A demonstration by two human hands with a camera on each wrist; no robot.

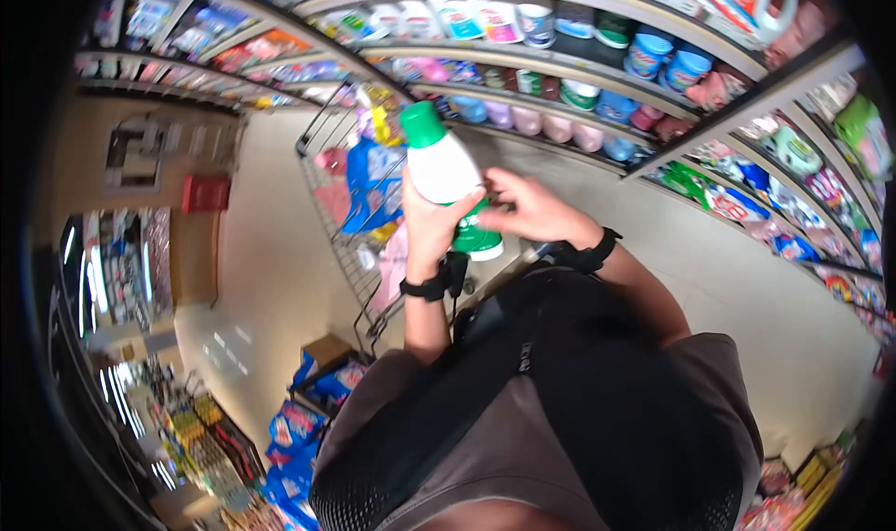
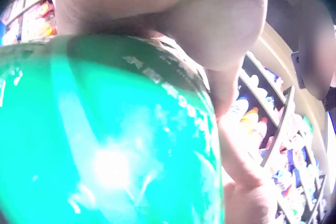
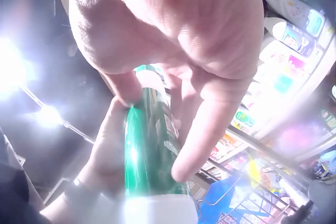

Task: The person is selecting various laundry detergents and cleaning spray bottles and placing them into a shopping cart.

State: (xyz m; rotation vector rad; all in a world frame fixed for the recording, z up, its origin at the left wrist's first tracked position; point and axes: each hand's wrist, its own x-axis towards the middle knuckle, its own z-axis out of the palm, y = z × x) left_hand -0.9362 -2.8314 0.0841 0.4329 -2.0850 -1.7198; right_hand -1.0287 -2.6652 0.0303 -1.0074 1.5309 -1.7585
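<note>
One bottle (image 1: 448,169) is in the hands, with a green cap (image 1: 423,125), a white upper body and a green lower part (image 1: 476,236); it tilts, cap end beyond the left fingers, pale base on their near side. The left hand (image 1: 429,221) grips it round the middle, fingers and thumb curled about the body; the right hand (image 1: 539,212) is beside the lower part, its fingers parted and loosely extended, thumb and a finger lying to either side of the green surface in the right wrist view; whether they press on it, I cannot tell.

Beyond the left fingers and to their left stands a wire trolley (image 1: 301,146) with a blue bag (image 1: 373,181) in it; past the fingertips run shelves (image 1: 560,61) of bottles and tubs; below the fingers is the pale floor (image 1: 243,260).

The likeliest trouble is a slip; the green surface looks glossy, the left hand seems to carry most of the weight, and a loosened grip or an off-centre push from the right fingers could twist the bottle round and drop it; swung too far left, its cap end could knock the trolley or snag the bag
</note>
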